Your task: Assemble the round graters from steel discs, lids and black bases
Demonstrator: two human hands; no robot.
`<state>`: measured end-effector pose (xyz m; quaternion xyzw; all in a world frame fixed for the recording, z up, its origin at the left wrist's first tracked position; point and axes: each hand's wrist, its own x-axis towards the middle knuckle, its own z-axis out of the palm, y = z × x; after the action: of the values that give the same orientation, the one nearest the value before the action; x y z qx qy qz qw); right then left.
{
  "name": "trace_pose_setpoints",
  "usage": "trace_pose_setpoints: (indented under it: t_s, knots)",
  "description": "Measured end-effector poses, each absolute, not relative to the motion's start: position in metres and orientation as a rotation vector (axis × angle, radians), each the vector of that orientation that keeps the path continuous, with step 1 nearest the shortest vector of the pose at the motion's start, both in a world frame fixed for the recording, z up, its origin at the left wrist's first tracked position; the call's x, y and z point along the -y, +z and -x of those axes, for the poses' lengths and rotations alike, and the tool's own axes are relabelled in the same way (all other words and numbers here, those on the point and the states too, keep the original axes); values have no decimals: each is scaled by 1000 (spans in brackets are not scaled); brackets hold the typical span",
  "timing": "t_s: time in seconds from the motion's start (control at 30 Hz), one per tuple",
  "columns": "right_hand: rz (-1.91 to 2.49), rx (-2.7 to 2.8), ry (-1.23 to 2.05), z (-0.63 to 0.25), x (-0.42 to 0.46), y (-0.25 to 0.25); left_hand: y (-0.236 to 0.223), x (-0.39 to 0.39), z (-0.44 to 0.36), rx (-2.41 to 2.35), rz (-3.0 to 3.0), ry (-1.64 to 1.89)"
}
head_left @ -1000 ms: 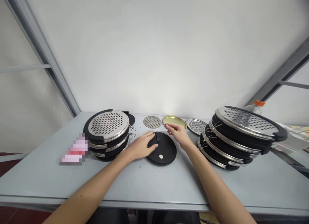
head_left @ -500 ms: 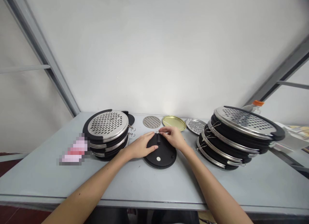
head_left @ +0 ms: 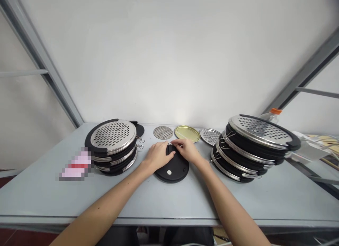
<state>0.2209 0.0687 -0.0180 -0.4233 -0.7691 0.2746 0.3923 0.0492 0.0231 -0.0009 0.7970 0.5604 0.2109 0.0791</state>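
Note:
A round black disc (head_left: 172,168) with a white dot lies flat on the table in front of me. My left hand (head_left: 159,156) grips its left and far edge, the thumb bent in over the short black tab near the top. At the disc's far edge, my right hand (head_left: 186,150) pinches a small metal wire loop (head_left: 170,144), its fingertips close to the left hand's. Fingers cover most of the loop and tab. Behind the hands lie a perforated metal disc (head_left: 162,132), a gold-coloured round plate (head_left: 187,133) and a silver grater plate (head_left: 210,136).
A stack of round black containers with metal grater tops (head_left: 113,136) stands left. A taller, leaning stack (head_left: 246,150) stands right, with wire clasps facing inward. Behind it is a bottle with an orange cap (head_left: 275,111). A blurred pink item (head_left: 76,165) lies far left.
My left hand has shifted inward, its thumb now bent over the black tab. The right fingers stay at the wire loop. The whole view has shifted slightly.

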Motion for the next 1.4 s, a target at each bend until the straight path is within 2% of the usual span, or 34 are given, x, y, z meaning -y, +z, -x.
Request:
trace_pose_setpoints:
  t_s: [0.37,0.57,1.4]
  knots:
    - [1225,2123,425,-215,-61,-14,-7,-18,-46,-1617,-2522,843]
    - [1252,2189,242,-212,-50,-11,-12,-21,-46,-1618,-2582,820]
    - [1267,2103,168,-212,-52,-22,-5,-26,-64,-1899,-2394,633]
